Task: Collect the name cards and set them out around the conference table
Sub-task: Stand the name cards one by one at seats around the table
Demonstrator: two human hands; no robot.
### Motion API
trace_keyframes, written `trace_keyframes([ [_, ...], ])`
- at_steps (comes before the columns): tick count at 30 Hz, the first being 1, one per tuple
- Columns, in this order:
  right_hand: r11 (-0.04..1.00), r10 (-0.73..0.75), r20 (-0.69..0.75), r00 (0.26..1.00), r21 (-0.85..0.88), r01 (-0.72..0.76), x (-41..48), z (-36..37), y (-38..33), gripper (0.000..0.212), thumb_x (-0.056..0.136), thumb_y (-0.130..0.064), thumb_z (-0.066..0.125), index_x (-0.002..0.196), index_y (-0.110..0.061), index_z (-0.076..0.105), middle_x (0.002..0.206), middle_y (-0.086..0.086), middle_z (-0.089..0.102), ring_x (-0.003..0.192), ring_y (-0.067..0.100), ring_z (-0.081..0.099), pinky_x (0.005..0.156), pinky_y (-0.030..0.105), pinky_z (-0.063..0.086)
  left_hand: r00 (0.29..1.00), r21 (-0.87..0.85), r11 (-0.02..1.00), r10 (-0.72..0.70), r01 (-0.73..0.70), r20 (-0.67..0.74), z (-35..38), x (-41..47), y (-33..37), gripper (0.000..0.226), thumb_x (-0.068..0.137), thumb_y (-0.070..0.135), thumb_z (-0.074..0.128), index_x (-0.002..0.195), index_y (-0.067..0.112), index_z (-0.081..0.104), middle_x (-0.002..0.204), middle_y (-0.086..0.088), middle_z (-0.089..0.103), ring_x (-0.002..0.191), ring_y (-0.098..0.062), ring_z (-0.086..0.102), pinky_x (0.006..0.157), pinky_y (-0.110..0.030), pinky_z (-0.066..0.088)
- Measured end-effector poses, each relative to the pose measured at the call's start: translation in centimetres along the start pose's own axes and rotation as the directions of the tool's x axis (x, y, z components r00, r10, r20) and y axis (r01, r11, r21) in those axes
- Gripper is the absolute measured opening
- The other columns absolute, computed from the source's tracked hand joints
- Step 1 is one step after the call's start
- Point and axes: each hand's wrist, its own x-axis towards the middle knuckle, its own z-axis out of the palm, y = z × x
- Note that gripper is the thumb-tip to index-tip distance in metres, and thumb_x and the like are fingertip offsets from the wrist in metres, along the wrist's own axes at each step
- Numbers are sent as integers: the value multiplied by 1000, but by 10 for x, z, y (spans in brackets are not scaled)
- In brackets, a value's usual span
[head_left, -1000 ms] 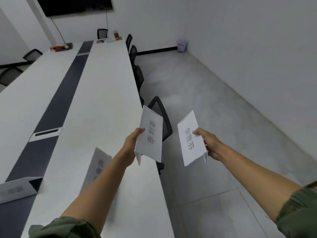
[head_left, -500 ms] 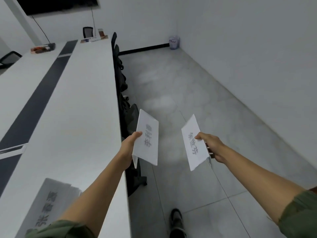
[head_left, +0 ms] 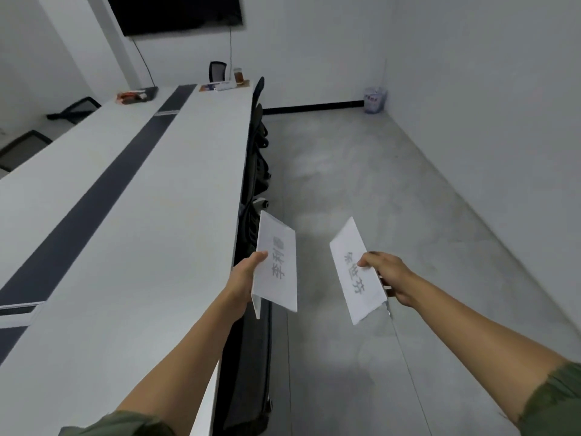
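The left hand has its grip clenched on the left name card, a folded white sheet. The thumb lies on the printed face and the fingers are hidden behind it. That card hangs in the air just past the right edge of the counter, above the row of dark chairs pushed in along that side. The right hand is grasping the right name card in the same way, thumb on the print. It holds the card over the grey floor, well apart from the counter.

Over the past second neither grip has changed, and the two cards sit much as they did. What has changed is the person's place. The view has travelled along the counter's right side, and the cards that stood on the near part of the counter, beside the left forearm, have dropped out of sight. The stretch of counter now ahead shows no standing card, only the dark strip down its middle and some small things at the far end, too small to name.

This reads as walking on to the next seats, with part of the setting-out likely done behind. Both cards in hand are not yet placed. The left one is nearer the counter and looks the likelier to go down first, opened so that it stands with its print facing outward
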Motion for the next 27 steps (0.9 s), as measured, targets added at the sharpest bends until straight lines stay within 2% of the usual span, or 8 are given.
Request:
trace_keyframes([
  [8,993,-38,190,981,-106,59,156,5,-70,26,75,-28,63,96,-14,69,88,9,73,71,26,60,62,30,42,973,-76,997,-28,11,-228,-6,102,25,38,92,37,53,116,10,63,110,-17,69,99,-35,65,80,-40,52],
  [12,977,-30,321,947,-193,96,229,11,-124,39,60,-33,64,94,-15,70,87,8,73,70,26,62,57,28,39,923,-123,991,-95,52,-373,-5,142,39,40,92,34,52,120,7,61,115,-18,67,107,-37,62,84,-41,48],
  [15,961,-27,413,910,-240,138,272,30,-162,50,50,-30,64,95,-8,69,87,11,70,70,29,62,54,28,40,883,-159,982,-161,99,-442,-14,151,45,43,85,34,56,120,8,59,117,-17,65,106,-36,60,81,-39,46],
  [16,963,-39,429,902,-226,149,281,35,-166,52,50,-27,65,97,-5,68,93,14,69,76,32,63,57,30,44,876,-156,980,-183,125,-447,-16,150,46,47,79,35,59,119,10,59,114,-16,65,101,-34,61,77,-37,47],
  [19,947,-52,524,850,-245,209,316,83,-193,59,57,-17,65,114,-6,64,118,17,64,109,39,60,81,43,49,819,-208,968,-234,143,-524,-38,151,45,58,61,33,59,114,11,58,108,-16,66,95,-31,62,68,-36,49],
  [20,938,-43,574,818,-260,231,328,104,-200,60,58,-15,64,118,-6,62,117,16,64,109,39,60,81,43,49,796,-227,964,-242,135,-554,-48,154,42,59,59,31,58,114,10,58,108,-16,67,94,-31,62,67,-36,49],
  [24,878,-8,708,707,-333,344,354,180,-223,53,57,-15,59,106,6,59,87,12,62,78,28,58,69,36,45,728,-283,953,-268,106,-631,-88,173,35,51,53,25,57,102,9,63,99,-16,69,89,-31,64,72,-39,52],
  [27,849,30,750,661,-368,380,375,237,-241,33,68,-10,59,99,1,63,92,11,66,78,28,61,68,34,49,690,-310,947,-280,84,-668,-119,193,41,47,54,21,56,98,8,63,96,-17,69,89,-33,64,87,-50,52],
])
